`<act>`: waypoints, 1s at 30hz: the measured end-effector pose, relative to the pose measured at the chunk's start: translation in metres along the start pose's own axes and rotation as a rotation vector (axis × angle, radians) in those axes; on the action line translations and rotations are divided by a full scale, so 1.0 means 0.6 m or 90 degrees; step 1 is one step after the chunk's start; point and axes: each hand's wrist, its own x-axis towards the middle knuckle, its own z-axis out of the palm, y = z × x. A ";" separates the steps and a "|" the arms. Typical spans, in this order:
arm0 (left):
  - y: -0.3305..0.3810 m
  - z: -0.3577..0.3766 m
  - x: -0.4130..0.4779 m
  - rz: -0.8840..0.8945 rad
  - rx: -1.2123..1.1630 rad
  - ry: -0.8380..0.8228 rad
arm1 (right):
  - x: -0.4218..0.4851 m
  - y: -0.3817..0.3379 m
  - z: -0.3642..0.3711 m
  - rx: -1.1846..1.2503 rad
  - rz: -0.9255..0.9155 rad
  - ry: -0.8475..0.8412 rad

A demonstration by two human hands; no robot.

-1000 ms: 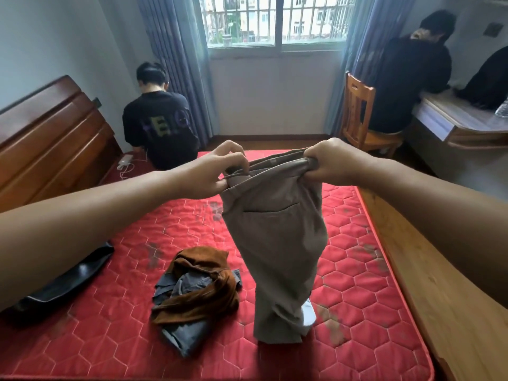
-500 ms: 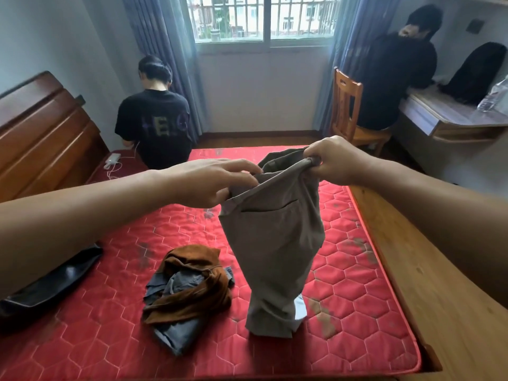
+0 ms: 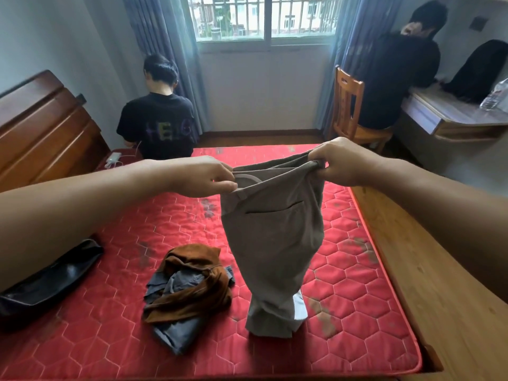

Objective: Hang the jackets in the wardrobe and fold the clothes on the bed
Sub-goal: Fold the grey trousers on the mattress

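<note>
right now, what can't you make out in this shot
Head view:
- Taupe fabric trousers: hems crumpled on the red quilted mattress.
- Grey crumpled garment: mostly covered by the brown suede-like garment.
- Black leather jacket: cut off by the left forearm and frame edge.
- White item behind the trousers: unidentifiable.

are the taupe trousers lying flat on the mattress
No, the left hand and right hand hold the trousers up by the waistband, only the leg ends reaching the red mattress.

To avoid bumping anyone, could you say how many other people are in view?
2: the T-shirt person at the far side of the bed; the black-clad person on the chair. Others may be off-frame.
</note>
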 end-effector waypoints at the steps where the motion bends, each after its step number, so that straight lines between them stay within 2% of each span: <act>1: -0.001 -0.008 -0.002 0.002 -0.012 -0.001 | -0.001 0.002 -0.005 -0.016 -0.004 -0.018; 3: -0.003 -0.026 -0.002 0.012 -0.010 0.039 | -0.005 0.004 -0.019 -0.053 -0.015 -0.051; 5: -0.003 -0.044 -0.004 0.054 0.019 0.146 | -0.003 0.002 -0.036 -0.063 -0.012 -0.050; 7: -0.001 -0.062 -0.006 0.091 0.002 0.252 | 0.002 -0.003 -0.055 0.017 0.039 -0.031; 10: 0.003 -0.099 -0.010 0.089 -0.091 0.360 | 0.011 -0.007 -0.084 0.215 0.078 0.077; 15: 0.011 -0.161 -0.024 0.041 -0.188 0.453 | 0.017 -0.032 -0.125 0.499 0.090 0.240; 17: 0.009 -0.183 -0.025 0.043 -0.188 0.499 | 0.029 -0.037 -0.141 0.510 0.100 0.292; 18: 0.006 -0.199 -0.028 0.030 -0.180 0.480 | 0.037 -0.039 -0.147 0.496 0.103 0.312; 19: 0.008 -0.218 -0.033 0.010 -0.171 0.415 | 0.043 -0.046 -0.151 0.489 0.105 0.325; 22: 0.039 -0.271 -0.032 -0.067 -0.127 0.143 | 0.059 -0.074 -0.153 0.461 0.093 0.351; 23: 0.060 -0.276 -0.018 -0.079 -0.087 0.125 | 0.061 -0.086 -0.150 0.447 0.086 0.351; 26: 0.108 -0.248 0.040 -0.058 0.051 0.203 | 0.061 -0.113 -0.135 0.484 0.057 0.346; 30: 0.091 -0.213 0.055 0.002 0.001 0.222 | 0.030 -0.105 -0.099 0.668 0.062 0.265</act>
